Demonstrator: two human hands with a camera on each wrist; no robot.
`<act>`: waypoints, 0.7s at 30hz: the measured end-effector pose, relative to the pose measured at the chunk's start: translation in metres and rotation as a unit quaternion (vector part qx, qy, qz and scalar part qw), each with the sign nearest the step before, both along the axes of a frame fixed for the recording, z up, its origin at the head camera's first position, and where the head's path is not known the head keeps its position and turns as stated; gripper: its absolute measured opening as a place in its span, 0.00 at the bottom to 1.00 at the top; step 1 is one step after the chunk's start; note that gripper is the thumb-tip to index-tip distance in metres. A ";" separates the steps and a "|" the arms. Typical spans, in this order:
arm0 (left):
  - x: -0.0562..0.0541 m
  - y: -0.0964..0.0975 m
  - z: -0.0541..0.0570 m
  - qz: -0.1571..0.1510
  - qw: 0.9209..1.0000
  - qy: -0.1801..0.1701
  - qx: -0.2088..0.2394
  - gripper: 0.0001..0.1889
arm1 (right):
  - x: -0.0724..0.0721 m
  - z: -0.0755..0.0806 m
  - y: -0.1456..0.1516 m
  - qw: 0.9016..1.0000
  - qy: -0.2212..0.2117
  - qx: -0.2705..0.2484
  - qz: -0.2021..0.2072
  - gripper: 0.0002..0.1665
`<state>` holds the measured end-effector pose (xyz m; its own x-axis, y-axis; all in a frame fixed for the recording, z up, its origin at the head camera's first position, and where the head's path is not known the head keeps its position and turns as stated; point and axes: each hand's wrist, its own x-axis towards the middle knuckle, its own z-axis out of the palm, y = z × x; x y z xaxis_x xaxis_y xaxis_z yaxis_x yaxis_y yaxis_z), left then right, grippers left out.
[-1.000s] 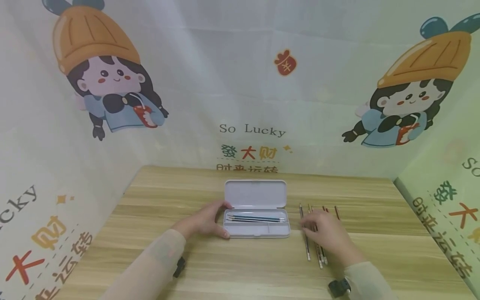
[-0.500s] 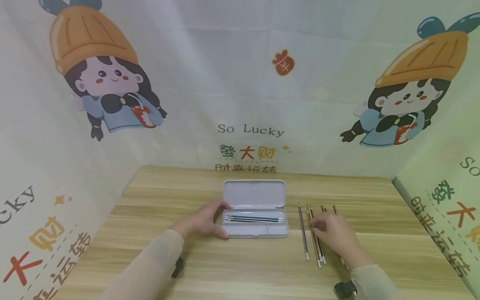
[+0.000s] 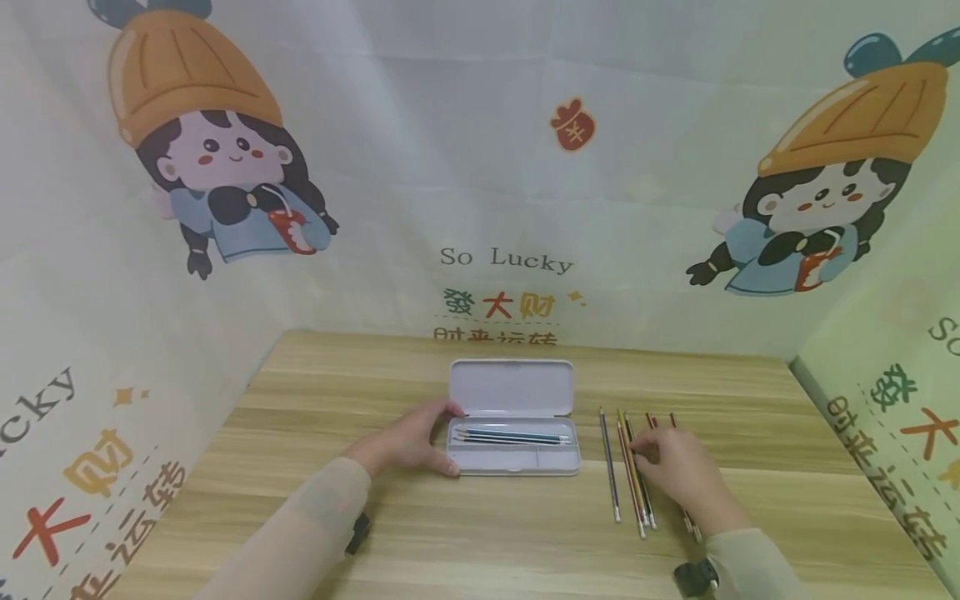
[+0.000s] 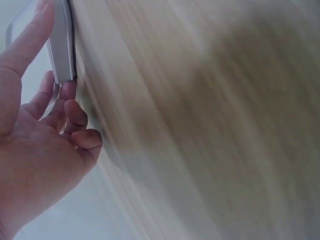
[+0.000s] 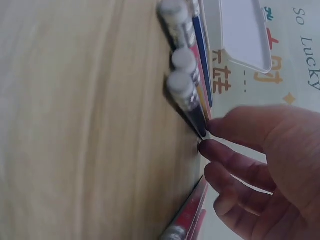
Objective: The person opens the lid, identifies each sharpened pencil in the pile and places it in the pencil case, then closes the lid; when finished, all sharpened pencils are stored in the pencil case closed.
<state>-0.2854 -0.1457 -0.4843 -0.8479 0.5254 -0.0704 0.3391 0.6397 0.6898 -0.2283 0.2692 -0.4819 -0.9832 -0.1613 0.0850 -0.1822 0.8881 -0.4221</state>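
A pale pencil case (image 3: 491,461) lies unfolded on the table, its lid (image 3: 512,389) leaning back; several pencils (image 3: 513,437) rest in its rear compartment. My left hand (image 3: 411,437) grips the case's left end, thumb at the front corner and fingers at the back one. To the right of the case my right hand (image 3: 682,471) has its thumb and index fingertips on either side of a black pencil (image 5: 192,111), pinching it. That pencil lies beside a yellow and a red one, white erasers toward me. A dark blue pencil (image 3: 610,467) lies apart, nearer the case.
More red pencils (image 5: 187,212) lie to the right, partly hidden under my right hand. The wood-grain table (image 3: 360,375) is walled by a printed cloth (image 3: 637,233) at the back and sides.
My right hand has shifted right, from over the blue pencil to the black pencil in the middle group. The left hand and the case stay in place.
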 end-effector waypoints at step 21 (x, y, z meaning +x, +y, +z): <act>0.000 0.001 0.002 -0.001 1.000 -0.007 -0.001 0.42 | -0.005 0.002 -0.001 0.999 -0.030 0.013 -0.017 0.14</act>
